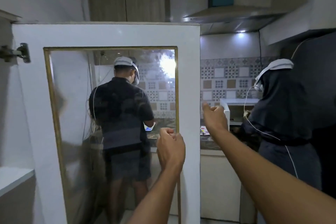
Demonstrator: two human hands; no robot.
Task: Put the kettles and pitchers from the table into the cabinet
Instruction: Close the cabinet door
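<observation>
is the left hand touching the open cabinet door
Cannot tell. In the head view the left hand, curled shut, overlaps the cabinet door near its right edge; no contact or gap shows.

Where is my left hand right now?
In the head view, your left hand is a closed fist at centre frame, in front of the open cabinet door's right frame, with the right hand higher to its right.

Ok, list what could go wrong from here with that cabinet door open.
1. The open cabinet door has a glass panel; the left hand, closed at its free edge, could swing it hard enough to crack the pane.
2. Two people stand close by: one behind the glass and one at the right. The door or the right hand might bump them.
</observation>
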